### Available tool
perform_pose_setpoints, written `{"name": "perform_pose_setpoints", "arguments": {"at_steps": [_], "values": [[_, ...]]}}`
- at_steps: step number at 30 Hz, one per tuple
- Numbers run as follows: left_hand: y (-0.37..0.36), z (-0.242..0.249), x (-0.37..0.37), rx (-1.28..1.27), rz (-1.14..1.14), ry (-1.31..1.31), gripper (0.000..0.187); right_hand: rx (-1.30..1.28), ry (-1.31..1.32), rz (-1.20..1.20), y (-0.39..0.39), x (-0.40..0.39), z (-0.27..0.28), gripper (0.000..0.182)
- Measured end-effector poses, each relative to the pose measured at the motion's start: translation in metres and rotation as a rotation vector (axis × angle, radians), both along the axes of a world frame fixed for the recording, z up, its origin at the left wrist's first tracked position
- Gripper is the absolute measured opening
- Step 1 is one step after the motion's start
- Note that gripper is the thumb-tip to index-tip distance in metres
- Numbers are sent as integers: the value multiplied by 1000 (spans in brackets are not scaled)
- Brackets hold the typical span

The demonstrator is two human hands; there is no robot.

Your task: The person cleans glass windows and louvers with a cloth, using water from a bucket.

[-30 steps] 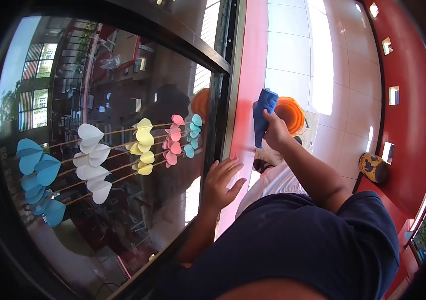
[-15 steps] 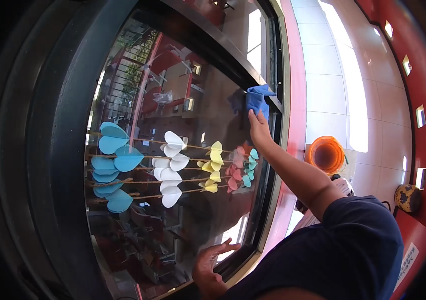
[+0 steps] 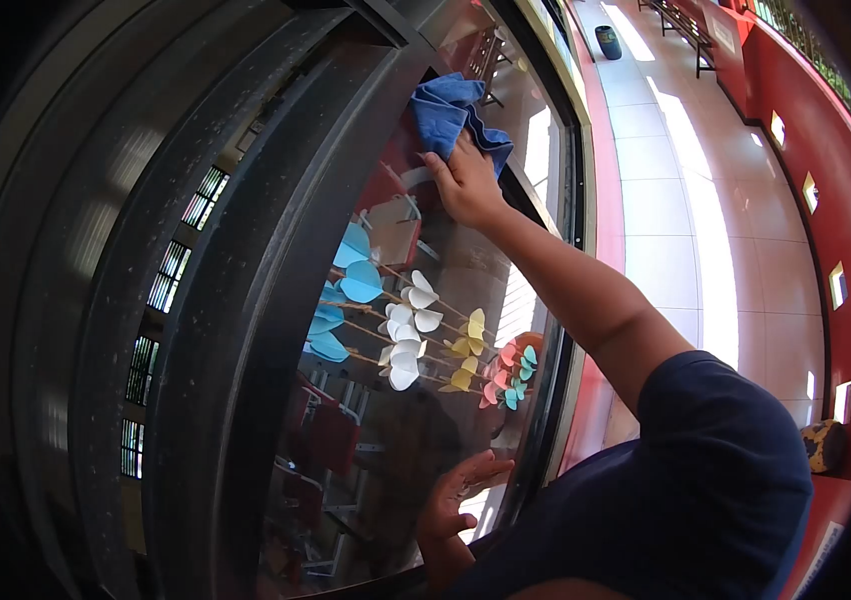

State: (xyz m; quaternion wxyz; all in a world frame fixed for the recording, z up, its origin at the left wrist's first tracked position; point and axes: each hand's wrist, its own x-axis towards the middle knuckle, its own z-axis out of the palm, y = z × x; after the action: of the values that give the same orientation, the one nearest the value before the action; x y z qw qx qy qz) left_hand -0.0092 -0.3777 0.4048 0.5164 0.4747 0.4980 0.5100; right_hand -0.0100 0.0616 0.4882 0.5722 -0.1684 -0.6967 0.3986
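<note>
Blue rag [image 3: 443, 110], 12 o'clock: creased cloth, matt. Window pane [image 3: 386, 480], centre to 6 o'clock: smooth glass, glossy. Paper cutouts [image 3: 361, 282]: matt, on rough fibrous twine [image 3: 364, 330]. Dark frame [image 3: 226, 320], 9 o'clock: smooth, faint sheen, pale specks. Floor tiles [image 3: 656, 190], 2 o'clock: glossy. Red wall [image 3: 850, 240], 3 o'clock: painted, smooth. Shirt [image 3: 666, 490], 4 o'clock: matt cloth.

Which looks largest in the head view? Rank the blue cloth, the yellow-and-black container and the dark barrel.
1. Blue cloth
2. Yellow-and-black container
3. Dark barrel

This ranks apparent size only; the barrel stands farther off, so true sizes are unsure.
</note>
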Motion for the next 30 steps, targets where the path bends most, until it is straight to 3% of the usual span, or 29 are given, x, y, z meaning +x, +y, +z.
{"name": "perform_pose_setpoints", "arguments": {"at_steps": [2, 5, 7, 9, 10, 13, 15, 16, 17, 19, 21, 24, 26, 29, 30], "values": [[3, 0, 1, 15, -4, -18, 107, 47, 194, -178, -12, -21, -2, 47], [1, -4, -2, 49, -20, 39, 109, 280, 170, -138, -65, 4, 25, 46], [0, -4, 0, 49, 5, 48, 111, 366, 136, -170, -28, 0, 14, 46], [-2, -11, -4, 70, 21, 60, 112, 116, 292, -88, -10, -5, 24, 42], [-1, -9, -4, 74, 25, 67, 112, -15, 228, 22, -14, 0, 27, 41], [2, -3, 2, 103, 10, 74, 110, 123, 180, -30, -79, 4, 32, 41], [4, 1, 0, 115, -51, 94, 105, 425, 143, -42, -159, 12, 4, 47], [5, 1, -5, 67, -128, 106, 102, 620, 50, 67, -190, 24, -13, 56], [5, 3, -10, 12, -204, 119, 99, 868, -29, 129, -208, 37, -24, 59], [5, 3, -8, 2, -268, 155, 95, 1040, -45, 214, -194, 40, -29, 58], [10, 9, -3, 95, -231, 206, 92, 835, -10, 52, -147, 37, -11, 58], [12, 18, 1, 81, -126, 341, 90, 248, 120, -159, -61, 2, 7, 49], [6, 20, 7, 43, -30, 414, 89, -305, 163, 158, -35, -18, -12, 42], [-13, 15, 20, 37, 28, 454, 89, 239, 151, 48, -157, 7, -34, 40], [-17, 15, 22, 34, 22, 431, 90, 341, 190, 99, -217, 26, -39, 50]]}}
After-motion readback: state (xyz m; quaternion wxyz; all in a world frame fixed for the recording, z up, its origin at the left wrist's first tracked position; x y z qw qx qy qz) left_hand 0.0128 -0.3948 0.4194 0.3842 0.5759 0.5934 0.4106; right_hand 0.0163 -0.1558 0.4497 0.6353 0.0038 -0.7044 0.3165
